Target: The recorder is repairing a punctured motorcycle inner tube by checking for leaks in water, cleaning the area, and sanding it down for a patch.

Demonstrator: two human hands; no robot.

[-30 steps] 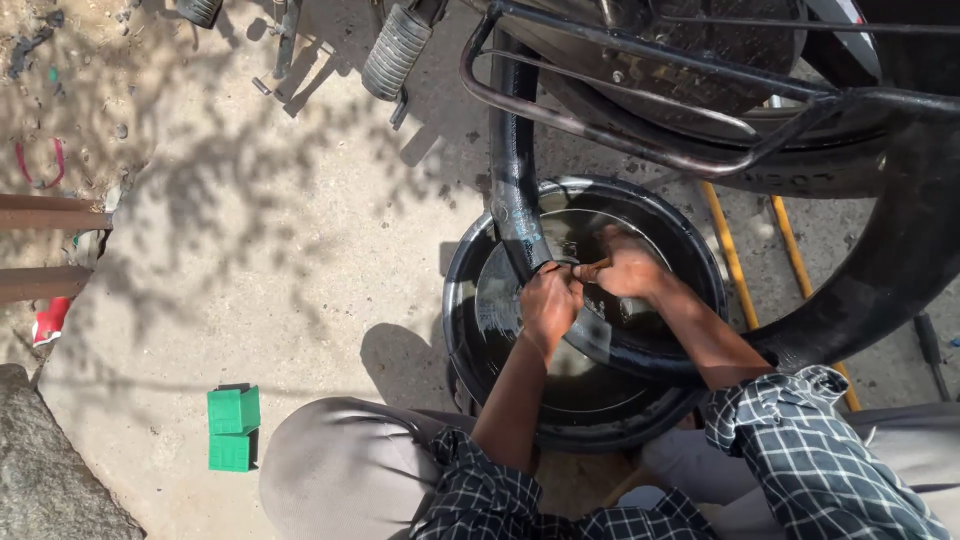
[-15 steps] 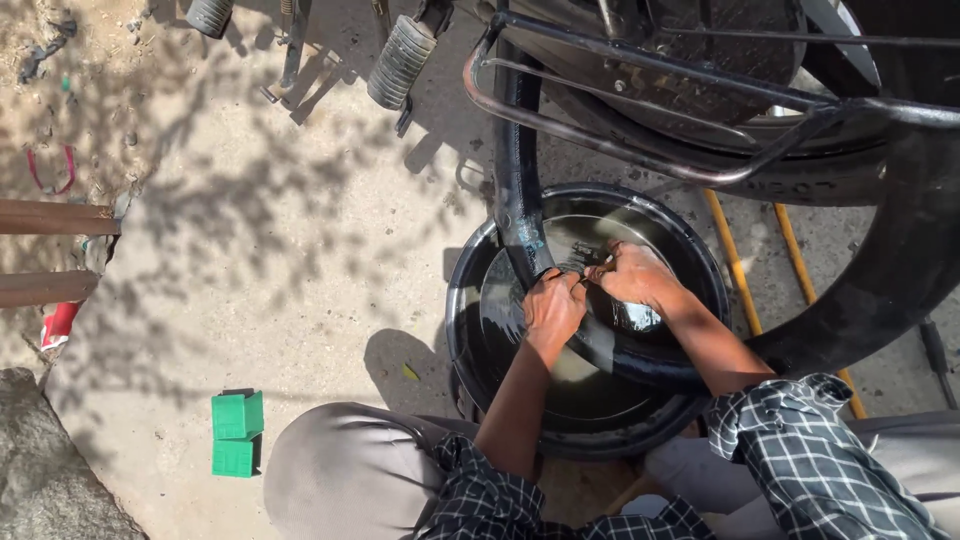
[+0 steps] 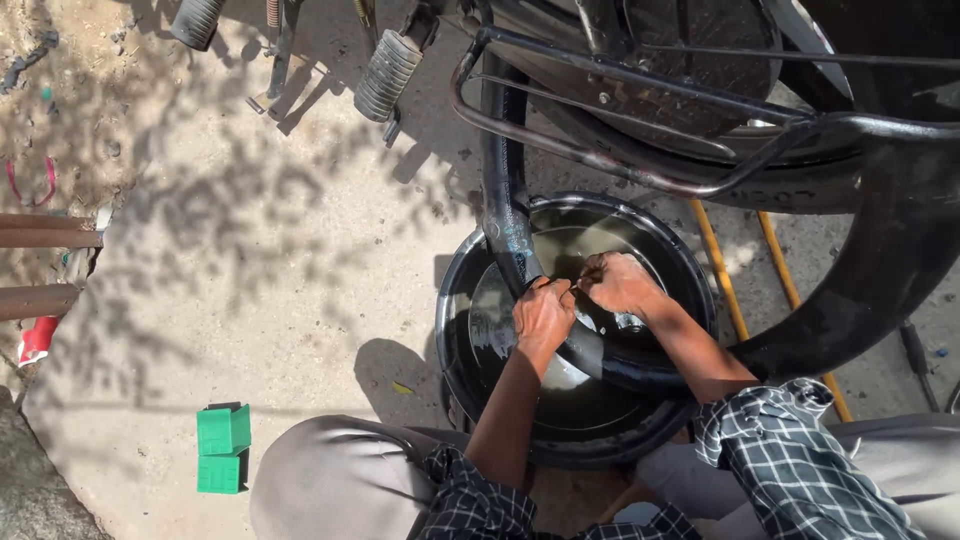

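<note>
1. The left hand (image 3: 542, 315) is closed around a black rubber inner tube (image 3: 610, 355) and pushes it down into a round black tub (image 3: 455, 330) of water.
2. The right hand (image 3: 620, 283) is closed on the same tube, just beside the left hand. The 2 hands nearly touch.
3. The tube is long. 1 part goes up from the tub toward the motorbike wheel (image 3: 700, 60), and the other part makes a big loop out to the right.
4. The tub sits on the concrete ground (image 3: 250, 250), right in front of the person's knees.
5. To do this well, I think the held part should sit fully under the water, with both hands squeezing gently so the rubber is snug but not folded.
6. The water should be calm, so splashing is best kept small. Then tiny bubbles would be easy to see.
7. It would be good to go along the tube bit by bit, so no part is missed.
8. 2 green boxes (image 3: 222, 447) lie well apart on the left, and 2 yellow rods (image 3: 725, 285) lie behind the tub.
</note>
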